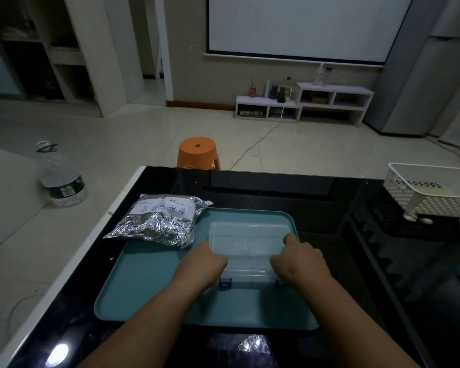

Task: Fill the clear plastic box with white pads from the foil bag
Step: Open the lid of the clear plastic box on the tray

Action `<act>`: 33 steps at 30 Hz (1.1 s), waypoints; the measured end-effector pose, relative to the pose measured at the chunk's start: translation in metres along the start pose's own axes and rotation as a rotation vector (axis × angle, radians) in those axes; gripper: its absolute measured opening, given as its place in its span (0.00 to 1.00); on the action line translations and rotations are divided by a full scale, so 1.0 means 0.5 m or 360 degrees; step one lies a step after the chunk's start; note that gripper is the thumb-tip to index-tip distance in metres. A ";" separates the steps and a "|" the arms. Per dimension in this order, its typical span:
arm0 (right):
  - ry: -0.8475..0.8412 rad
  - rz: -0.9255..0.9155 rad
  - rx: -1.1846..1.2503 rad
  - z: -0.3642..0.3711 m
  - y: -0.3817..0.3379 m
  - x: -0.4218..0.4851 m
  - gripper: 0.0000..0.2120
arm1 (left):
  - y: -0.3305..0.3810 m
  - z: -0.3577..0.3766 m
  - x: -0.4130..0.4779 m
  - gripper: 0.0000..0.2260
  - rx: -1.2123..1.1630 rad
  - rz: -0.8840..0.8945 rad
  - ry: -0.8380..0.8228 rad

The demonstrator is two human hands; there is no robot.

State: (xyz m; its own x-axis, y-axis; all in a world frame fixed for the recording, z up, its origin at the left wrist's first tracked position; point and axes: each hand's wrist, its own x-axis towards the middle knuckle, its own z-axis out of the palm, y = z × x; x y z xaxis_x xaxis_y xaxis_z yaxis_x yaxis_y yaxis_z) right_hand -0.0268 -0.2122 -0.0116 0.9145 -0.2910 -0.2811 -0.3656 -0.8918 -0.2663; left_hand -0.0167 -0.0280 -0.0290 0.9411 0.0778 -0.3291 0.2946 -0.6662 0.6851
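Note:
A clear plastic box (247, 245) with its lid on and blue latches at the near edge lies on a teal tray (144, 285). My left hand (206, 261) grips its left side and my right hand (299, 261) grips its right side, thumbs resting on the lid. A crinkled foil bag (160, 224) with a white label lies at the tray's far left corner, partly on the black table. No white pads are visible.
The black glossy table (303, 195) has a white perforated basket (433, 192) at the far right. An orange stool (198, 152) stands beyond the table's far edge. A large water bottle (61, 179) stands on the floor to the left.

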 end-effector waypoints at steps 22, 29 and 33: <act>0.0574 -0.0178 0.0705 -0.061 0.015 0.025 0.14 | 0.015 -0.033 0.026 0.10 -0.0704 0.0328 0.0509; 0.0823 -0.0419 0.0911 -0.060 -0.003 0.006 0.22 | 0.015 -0.059 0.029 0.25 -0.0656 0.0496 0.0403; 0.0372 -0.0410 0.0461 -0.022 0.001 0.027 0.19 | 0.000 -0.042 0.030 0.20 0.0030 0.0363 0.0158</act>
State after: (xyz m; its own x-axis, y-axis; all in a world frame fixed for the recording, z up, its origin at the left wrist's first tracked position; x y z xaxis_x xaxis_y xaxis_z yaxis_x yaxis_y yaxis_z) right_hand -0.0128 -0.2202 -0.0055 0.9844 -0.1725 0.0352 -0.1240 -0.8213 -0.5568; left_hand 0.0010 -0.0113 -0.0201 0.9948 -0.0045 -0.1015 0.0706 -0.6884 0.7219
